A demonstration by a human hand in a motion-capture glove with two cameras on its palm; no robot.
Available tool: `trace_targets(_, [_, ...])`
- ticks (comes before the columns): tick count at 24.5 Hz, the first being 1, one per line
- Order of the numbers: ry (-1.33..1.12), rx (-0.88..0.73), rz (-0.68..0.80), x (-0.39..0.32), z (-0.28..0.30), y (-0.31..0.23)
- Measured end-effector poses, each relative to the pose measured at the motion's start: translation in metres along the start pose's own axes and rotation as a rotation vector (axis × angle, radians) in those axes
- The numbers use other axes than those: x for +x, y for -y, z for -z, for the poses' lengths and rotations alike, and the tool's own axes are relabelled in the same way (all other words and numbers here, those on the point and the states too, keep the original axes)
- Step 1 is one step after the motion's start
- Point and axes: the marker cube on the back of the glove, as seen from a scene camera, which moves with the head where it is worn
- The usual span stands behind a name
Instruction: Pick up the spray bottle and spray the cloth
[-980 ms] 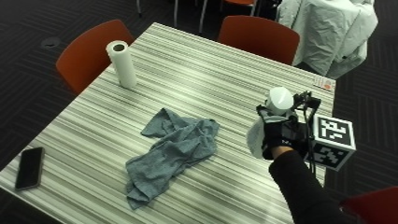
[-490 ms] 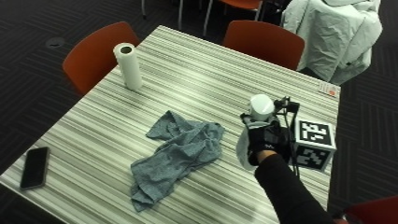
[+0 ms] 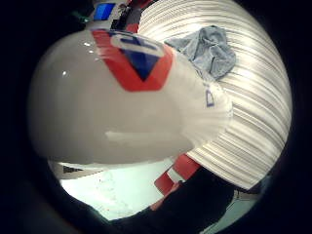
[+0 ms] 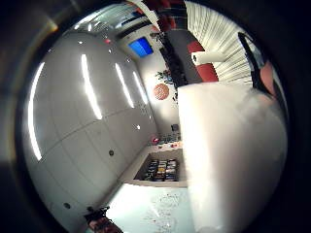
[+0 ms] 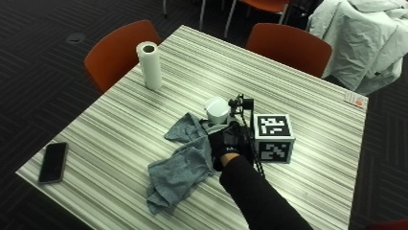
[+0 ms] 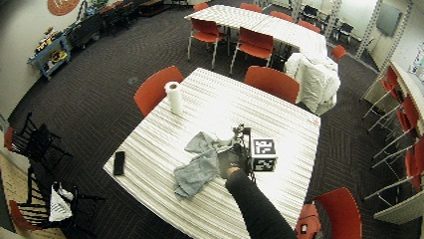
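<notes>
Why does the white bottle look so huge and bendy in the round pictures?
In the little-finger palm view the spray bottle sits right against a very wide lens, so it bulges and hides most of the cloth. In the thumb palm view it blurs white. In the outside view it looks small in the gloved hand.

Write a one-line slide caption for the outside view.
Gloved right hand holds a white spray bottle beside a crumpled grey cloth on a striped table.

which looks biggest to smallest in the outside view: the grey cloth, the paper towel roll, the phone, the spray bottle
1. grey cloth, clearly largest.
2. paper towel roll.
3. phone, close to the roll in length but thinner.
4. spray bottle, though the gloved right hand hides much of it, so its rank is unsure.
</notes>
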Motion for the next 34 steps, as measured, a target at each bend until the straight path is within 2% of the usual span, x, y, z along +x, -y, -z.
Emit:
trace_targets(6, [-0.06, 0.018, -0.05, 0.004, -0.002, 0.002])
trace_targets(10, [-0.19, 0.018, -0.149, 0.021, -0.005, 0.008])
trace_targets(17, [-0.613, -0.02, -0.457, 0.081, 0.018, 0.01])
trace_targets(23, [-0.736, -0.134, -0.754, 0.122, 0.024, -0.013])
trace_targets(34, [-0.767, -0.137, -0.708, 0.134, 0.025, -0.011])
